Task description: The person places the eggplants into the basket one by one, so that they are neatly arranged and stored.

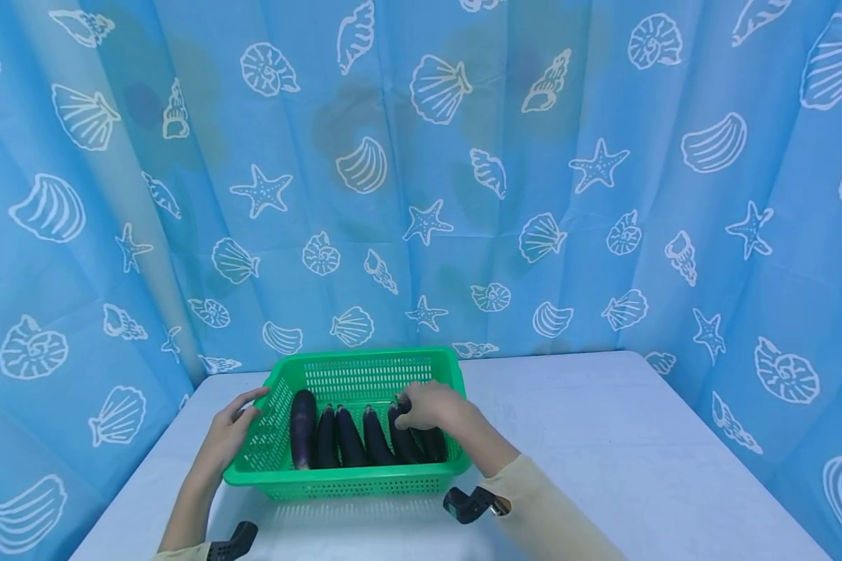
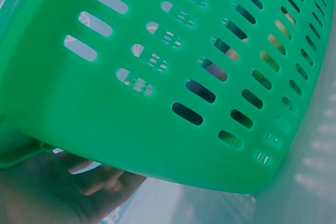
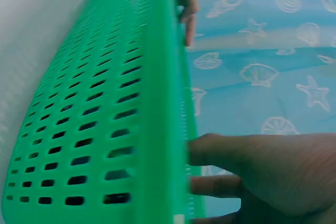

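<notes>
Several dark purple eggplants (image 1: 351,440) lie side by side, lengthwise, in a green perforated plastic basket (image 1: 351,480). My right hand (image 1: 426,407) reaches over the basket's right part, its fingers and thumb curled about the stem end of an eggplant (image 1: 405,442). In the right wrist view, the basket wall (image 3: 100,108) hides the fingertips of that hand (image 3: 262,174) and whatever they hold. At the left rim, my left hand (image 1: 228,436) rests with loosely bent fingers over the edge. Part of this hand (image 2: 68,192) shows beyond the rim in the left wrist view.
A white-covered table (image 1: 575,452) carries the basket and extends to its right. Behind the table and along both sides hangs a blue curtain (image 1: 421,171) with white shell and starfish prints. A dark wrist device (image 1: 468,505) sits near the basket's front right corner.
</notes>
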Demonstrator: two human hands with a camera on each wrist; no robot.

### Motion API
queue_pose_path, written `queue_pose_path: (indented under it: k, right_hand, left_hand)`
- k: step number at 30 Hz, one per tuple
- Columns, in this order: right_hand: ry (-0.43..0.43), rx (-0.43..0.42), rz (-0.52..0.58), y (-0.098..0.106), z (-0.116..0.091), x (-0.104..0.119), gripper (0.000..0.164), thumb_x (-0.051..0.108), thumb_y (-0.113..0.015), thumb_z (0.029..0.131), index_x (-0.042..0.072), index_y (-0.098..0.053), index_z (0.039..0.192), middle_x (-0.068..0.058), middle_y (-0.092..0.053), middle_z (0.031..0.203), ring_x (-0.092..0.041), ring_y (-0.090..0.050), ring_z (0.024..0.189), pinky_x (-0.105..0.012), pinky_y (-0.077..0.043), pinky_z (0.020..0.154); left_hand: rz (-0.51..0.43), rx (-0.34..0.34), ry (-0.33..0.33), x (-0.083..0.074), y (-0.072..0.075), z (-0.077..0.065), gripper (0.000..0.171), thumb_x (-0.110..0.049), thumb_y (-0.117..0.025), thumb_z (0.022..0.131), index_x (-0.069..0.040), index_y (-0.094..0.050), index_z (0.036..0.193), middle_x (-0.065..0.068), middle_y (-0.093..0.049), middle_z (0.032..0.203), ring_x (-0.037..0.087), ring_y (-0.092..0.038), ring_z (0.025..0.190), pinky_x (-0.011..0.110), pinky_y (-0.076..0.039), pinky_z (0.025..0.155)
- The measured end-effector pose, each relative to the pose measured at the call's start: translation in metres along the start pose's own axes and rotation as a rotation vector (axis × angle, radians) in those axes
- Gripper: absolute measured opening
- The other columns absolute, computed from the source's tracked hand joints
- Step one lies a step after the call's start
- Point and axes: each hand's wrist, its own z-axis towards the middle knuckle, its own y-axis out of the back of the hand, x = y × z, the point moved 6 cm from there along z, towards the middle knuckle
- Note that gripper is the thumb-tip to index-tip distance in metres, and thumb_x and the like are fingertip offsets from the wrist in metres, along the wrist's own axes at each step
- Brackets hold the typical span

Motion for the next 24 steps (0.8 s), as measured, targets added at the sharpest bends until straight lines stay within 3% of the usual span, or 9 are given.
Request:
queue_pose_path:
  k: [2,3,9,11,14,18,21,24]
  right_hand:
    - [0.048,-0.016,0.031,0.005,-0.003,-0.001,0.045,0.035,-0.068,0.090,0.015,-0.063,0.131,-0.008,-0.065,0.126,-0.029,-0.061,0.113,-0.044,-0.053,0.086]
    - [0.069,-0.023,0.053,0.007,-0.004,-0.003,0.045,0.035,-0.067,0.091,0.015,-0.062,0.131,-0.010,-0.065,0.126,-0.031,-0.061,0.114,-0.046,-0.053,0.088]
    - [0.168,-0.127,0.162,0.026,-0.017,-0.022,0.040,0.030,-0.067,0.092,0.014,-0.063,0.129,-0.009,-0.071,0.105,-0.022,-0.066,0.088,-0.037,-0.054,0.072]
    - [0.165,-0.179,0.175,0.032,-0.022,-0.032,0.040,0.030,-0.067,0.092,0.014,-0.063,0.129,-0.008,-0.071,0.110,-0.023,-0.067,0.097,-0.038,-0.056,0.077]
    - [0.147,-0.251,0.186,0.036,-0.029,-0.050,0.044,0.032,-0.067,0.092,0.015,-0.061,0.132,-0.010,-0.068,0.119,-0.028,-0.065,0.110,-0.043,-0.057,0.085]
    - [0.120,-0.344,0.155,0.036,-0.038,-0.076,0.051,0.037,-0.066,0.092,0.015,-0.056,0.137,-0.015,-0.062,0.131,-0.034,-0.058,0.122,-0.052,-0.053,0.094]
    - [0.093,-0.422,0.113,0.035,-0.045,-0.098,0.059,0.044,-0.064,0.092,0.015,-0.052,0.141,-0.017,-0.055,0.140,-0.038,-0.050,0.131,-0.059,-0.047,0.100]
    - [0.072,-0.483,0.068,0.033,-0.053,-0.121,0.066,0.050,-0.063,0.091,0.014,-0.048,0.144,-0.019,-0.048,0.147,-0.043,-0.043,0.137,-0.065,-0.040,0.104]
  left_hand:
    - [-0.001,0.000,0.001,0.000,0.000,0.000,0.048,-0.022,-0.033,0.104,-0.016,-0.037,0.151,0.026,-0.034,0.155,0.049,-0.033,0.141,0.068,-0.026,0.112]
    - [-0.001,0.001,0.001,0.000,-0.001,-0.001,0.048,-0.022,-0.033,0.103,-0.016,-0.037,0.151,0.027,-0.034,0.155,0.049,-0.033,0.141,0.068,-0.026,0.112]
    - [0.011,0.005,0.000,-0.002,-0.002,0.000,0.049,-0.021,-0.032,0.103,-0.016,-0.037,0.151,0.027,-0.034,0.155,0.049,-0.032,0.142,0.068,-0.024,0.112]
    - [0.019,0.003,-0.012,-0.003,-0.002,0.000,0.049,-0.022,-0.032,0.103,-0.016,-0.037,0.151,0.027,-0.034,0.154,0.049,-0.033,0.141,0.068,-0.025,0.112]
    - [0.042,-0.014,-0.037,-0.004,0.000,0.001,0.048,-0.021,-0.033,0.103,-0.014,-0.039,0.150,0.028,-0.040,0.150,0.048,-0.042,0.134,0.062,-0.038,0.104]
    - [0.146,-0.069,-0.063,-0.002,0.004,-0.002,0.047,-0.023,-0.034,0.104,-0.011,-0.039,0.149,0.032,-0.049,0.141,0.047,-0.053,0.122,0.054,-0.046,0.092]
    - [0.263,-0.140,-0.094,-0.003,0.009,-0.005,0.048,-0.025,-0.037,0.103,-0.008,-0.039,0.149,0.032,-0.051,0.138,0.050,-0.056,0.121,0.062,-0.046,0.095]
    - [0.365,-0.207,-0.126,-0.008,0.014,-0.010,0.053,-0.031,-0.041,0.103,-0.007,-0.037,0.149,0.032,-0.047,0.142,0.051,-0.050,0.126,0.068,-0.040,0.099]
